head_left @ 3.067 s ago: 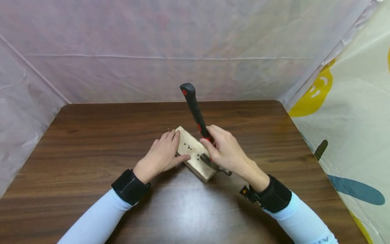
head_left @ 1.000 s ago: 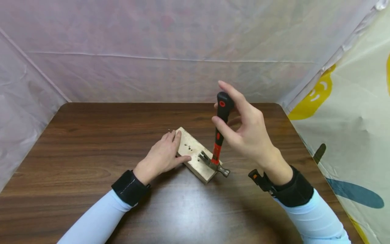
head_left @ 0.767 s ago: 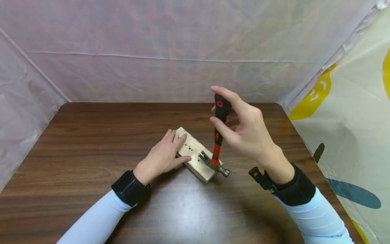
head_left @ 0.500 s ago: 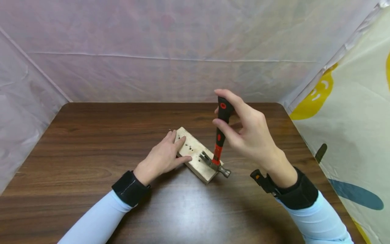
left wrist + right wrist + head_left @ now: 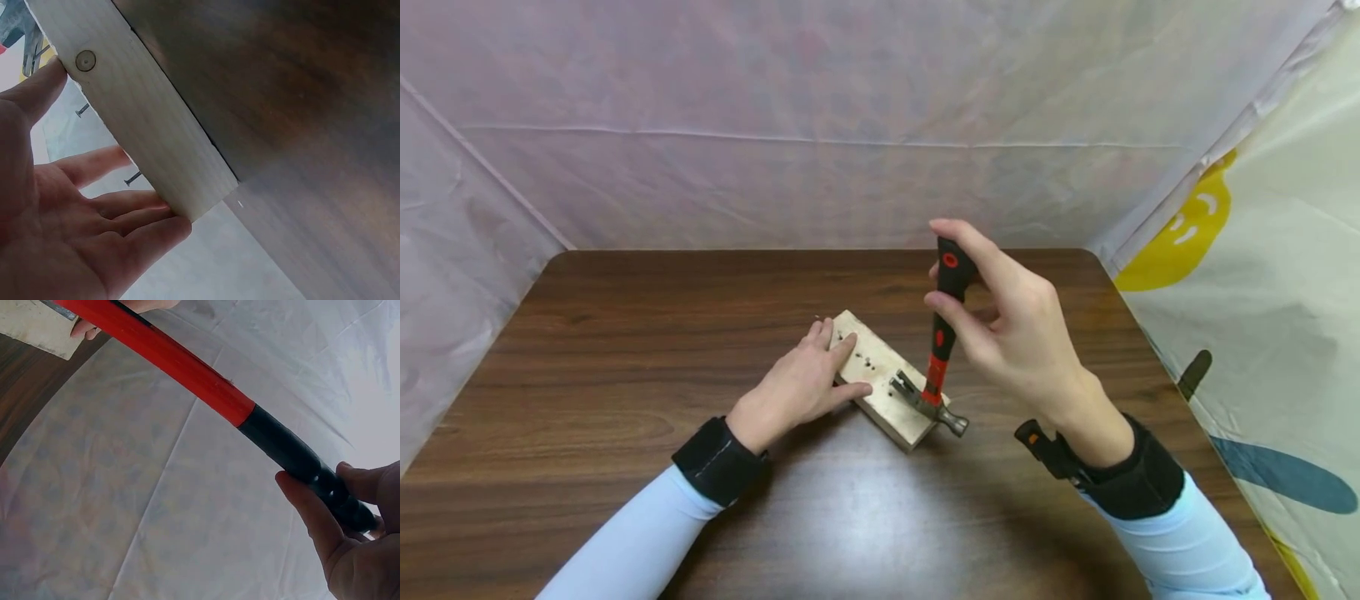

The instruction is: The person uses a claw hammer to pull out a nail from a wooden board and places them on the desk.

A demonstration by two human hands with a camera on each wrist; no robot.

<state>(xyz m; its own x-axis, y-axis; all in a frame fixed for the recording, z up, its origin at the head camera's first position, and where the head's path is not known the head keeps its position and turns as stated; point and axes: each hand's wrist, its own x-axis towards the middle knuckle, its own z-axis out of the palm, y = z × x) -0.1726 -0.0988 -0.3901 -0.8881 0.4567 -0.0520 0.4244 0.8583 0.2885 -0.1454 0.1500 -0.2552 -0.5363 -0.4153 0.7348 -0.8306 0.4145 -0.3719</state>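
Hammer stands handle up, claw over the wood block, short of the tabletop's far edge! Right hand pinches the handle's end, some fingers hidden behind; left hand rests straight-fingered against the block, covering part. Whatever sits in the claw is too small to tell.

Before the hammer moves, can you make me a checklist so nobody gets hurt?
1. Left hand resting on the wooden block: ok.
2. Right hand holding the hammer: ok, near the end of its black grip.
3. Claw over the block: ok.
4. Claw hooked round a nail: cannot tell, too small to see.
5. Left fingers well away from nails: not ok, the left wrist view shows nails sticking out of the block right beside them.
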